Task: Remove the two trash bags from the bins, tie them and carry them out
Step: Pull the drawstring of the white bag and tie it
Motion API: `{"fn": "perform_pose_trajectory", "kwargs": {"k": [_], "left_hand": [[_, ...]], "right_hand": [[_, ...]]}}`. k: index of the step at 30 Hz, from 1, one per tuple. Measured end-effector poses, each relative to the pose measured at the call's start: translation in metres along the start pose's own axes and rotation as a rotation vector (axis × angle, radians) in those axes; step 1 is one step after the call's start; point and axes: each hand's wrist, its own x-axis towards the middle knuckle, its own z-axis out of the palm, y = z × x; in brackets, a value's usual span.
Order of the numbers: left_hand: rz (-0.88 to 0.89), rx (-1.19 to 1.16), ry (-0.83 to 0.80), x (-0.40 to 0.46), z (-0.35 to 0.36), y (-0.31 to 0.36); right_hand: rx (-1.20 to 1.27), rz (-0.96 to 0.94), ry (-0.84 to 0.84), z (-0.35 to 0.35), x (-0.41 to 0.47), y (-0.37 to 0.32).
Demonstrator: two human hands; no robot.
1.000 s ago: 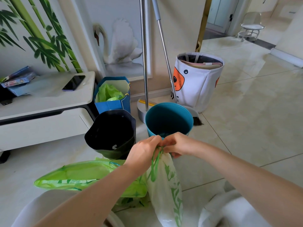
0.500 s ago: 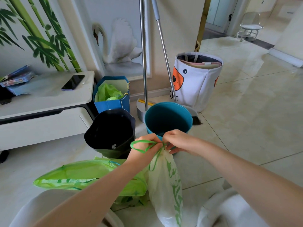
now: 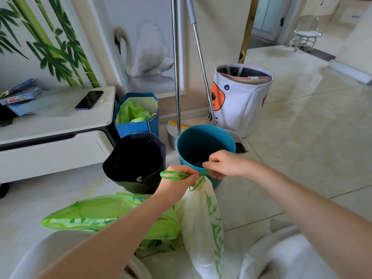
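A white trash bag (image 3: 203,218) with green leaf print hangs in front of me, its neck gathered by a green drawstring (image 3: 177,175). My left hand (image 3: 179,182) pinches the drawstring, a loop of it sticking out to the left. My right hand (image 3: 223,164) pinches the other end of the string just right of the neck. A second, bright green trash bag (image 3: 100,214) lies on the floor below my left forearm. Behind the hands stand a teal bin (image 3: 203,146) and a black bin (image 3: 134,162), neither with a bag in it.
A blue paper bag (image 3: 136,125) with green plastic inside stands behind the black bin. A white fabric basket (image 3: 241,101) and two metal poles (image 3: 177,77) lean by the wall. A white low cabinet (image 3: 54,137) with a phone (image 3: 89,99) sits left. Tiled floor stretches right.
My hands have drawn apart, pulling the drawstring sideways; the loop on the left has flattened and tightened at the bag's neck.
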Motion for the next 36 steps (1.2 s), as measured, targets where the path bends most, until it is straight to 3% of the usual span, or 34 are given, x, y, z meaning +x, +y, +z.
{"fn": "perform_pose_trajectory", "kwargs": {"k": [2, 4, 9, 15, 23, 30, 36], "left_hand": [[0.002, -0.004, 0.020, 0.000, 0.000, 0.001], [-0.002, 0.000, 0.038, 0.000, -0.001, 0.001], [-0.013, 0.035, 0.033, -0.001, -0.001, -0.001], [-0.004, 0.080, 0.065, -0.004, -0.003, -0.004], [0.023, 0.153, 0.073, -0.018, -0.005, -0.009], [0.012, 0.357, -0.081, -0.035, 0.005, -0.029], [-0.013, 0.385, -0.195, -0.049, 0.004, -0.044]], "right_hand": [[0.301, 0.026, 0.030, 0.001, -0.001, -0.002], [0.403, 0.029, 0.077, 0.002, 0.000, -0.002], [0.131, 0.035, 0.120, -0.003, 0.002, 0.003], [-0.404, -0.059, 0.118, -0.013, -0.003, 0.007], [-0.406, -0.011, 0.195, -0.012, 0.005, 0.015], [-0.486, 0.133, 0.167, -0.009, 0.008, 0.035], [-0.530, 0.180, 0.227, -0.013, 0.009, 0.041]]}}
